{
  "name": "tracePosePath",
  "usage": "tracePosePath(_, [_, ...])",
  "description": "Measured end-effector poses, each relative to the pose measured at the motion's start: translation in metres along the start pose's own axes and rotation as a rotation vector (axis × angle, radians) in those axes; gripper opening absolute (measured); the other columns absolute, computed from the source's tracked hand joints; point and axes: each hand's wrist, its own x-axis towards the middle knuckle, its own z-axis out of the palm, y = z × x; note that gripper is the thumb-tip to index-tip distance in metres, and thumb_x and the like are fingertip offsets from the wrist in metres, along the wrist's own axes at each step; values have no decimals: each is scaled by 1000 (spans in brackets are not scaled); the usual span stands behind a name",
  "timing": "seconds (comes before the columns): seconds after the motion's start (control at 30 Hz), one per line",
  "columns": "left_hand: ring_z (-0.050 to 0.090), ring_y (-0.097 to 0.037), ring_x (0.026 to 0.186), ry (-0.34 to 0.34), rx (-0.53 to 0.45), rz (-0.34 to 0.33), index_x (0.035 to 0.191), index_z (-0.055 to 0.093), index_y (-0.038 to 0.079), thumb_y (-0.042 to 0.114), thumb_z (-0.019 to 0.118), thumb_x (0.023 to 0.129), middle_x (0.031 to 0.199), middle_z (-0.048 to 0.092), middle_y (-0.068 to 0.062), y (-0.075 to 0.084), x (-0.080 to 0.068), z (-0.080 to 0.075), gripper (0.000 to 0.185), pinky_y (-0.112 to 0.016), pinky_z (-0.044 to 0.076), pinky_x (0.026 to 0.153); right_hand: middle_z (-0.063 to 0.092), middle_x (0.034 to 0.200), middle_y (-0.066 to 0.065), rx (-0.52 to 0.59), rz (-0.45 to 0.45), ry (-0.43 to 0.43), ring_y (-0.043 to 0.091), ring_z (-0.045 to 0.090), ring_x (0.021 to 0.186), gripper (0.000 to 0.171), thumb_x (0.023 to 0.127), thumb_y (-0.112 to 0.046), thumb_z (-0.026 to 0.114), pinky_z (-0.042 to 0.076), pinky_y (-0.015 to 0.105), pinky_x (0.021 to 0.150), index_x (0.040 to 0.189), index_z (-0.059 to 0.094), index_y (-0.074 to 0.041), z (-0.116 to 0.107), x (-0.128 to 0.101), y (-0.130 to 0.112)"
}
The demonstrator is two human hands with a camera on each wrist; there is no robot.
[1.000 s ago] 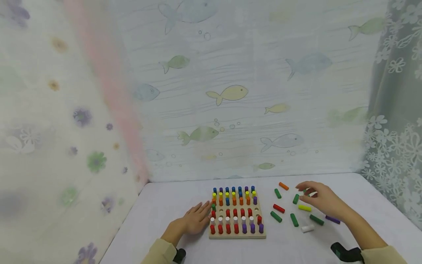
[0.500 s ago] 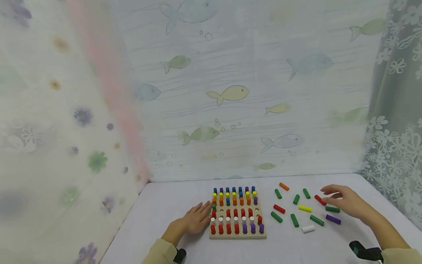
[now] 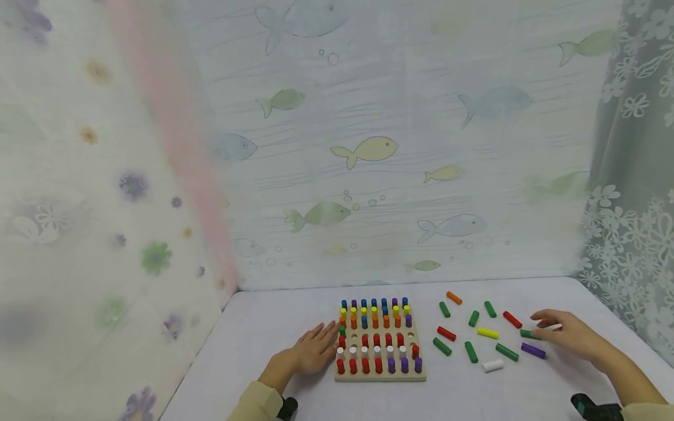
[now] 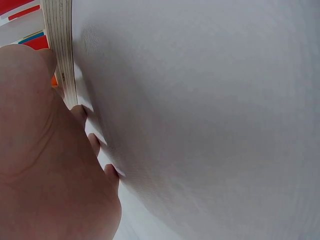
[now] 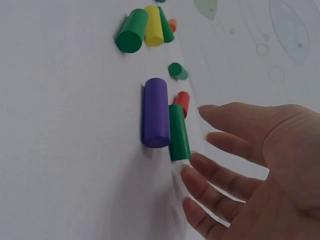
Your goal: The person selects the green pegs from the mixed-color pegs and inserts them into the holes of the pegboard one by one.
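Note:
My left hand (image 3: 316, 349) lies flat on the white tabletop, its fingertips right at the left edge of a wooden pegboard (image 3: 381, 378). In the left wrist view that hand is beside the board's layered side (image 4: 64, 55). Rows of coloured pegs stand upright in the board, with a few bare holes in the middle rows. At the right, my right hand (image 3: 571, 334) hovers with fingers apart and slightly bent. Its fingertips are close to a green peg (image 3: 529, 334), which lies beside a purple peg (image 5: 156, 112). In the right wrist view nothing is between the fingers.
Several loose pegs lie between the board and my right hand, among them a yellow peg (image 3: 487, 333), a white peg (image 3: 492, 366), an orange peg (image 3: 454, 298) and a red peg (image 3: 512, 319). A fish-patterned curtain (image 3: 368, 175) hangs behind the table.
My right hand has moved right, away from the middle of the loose pegs, past the red peg to the green one. The left hand and the board stay put.

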Motion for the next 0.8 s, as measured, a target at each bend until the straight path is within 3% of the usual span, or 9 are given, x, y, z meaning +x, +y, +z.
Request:
tracePosePath(0.23, [20,-35,156,-4,-3,0,163,27,15,43,35,111,169,26,-6,-1,1,1,61,-60,19,123,65,111,29,0,8,3,40,64,99,46,93,-16,71,56,51,81,121,57,18,4,1,11])
tracePosePath(0.47, [20,-35,156,-2,-10,-1,163,27,14,45,35,110,169,25,-6,-2,2,4,62,-60,18,123,68,104,19,7,35,24,36,64,97,41,91,-13,72,56,50,79,118,60,16,6,3,15])
tracePosePath(0.8, [21,-34,156,-2,-4,-14,163,28,16,44,37,110,169,26,-5,0,0,1,61,-60,19,123,64,96,6,-20,52,35,25,61,91,33,87,-16,76,52,39,73,109,68,7,10,5,19])
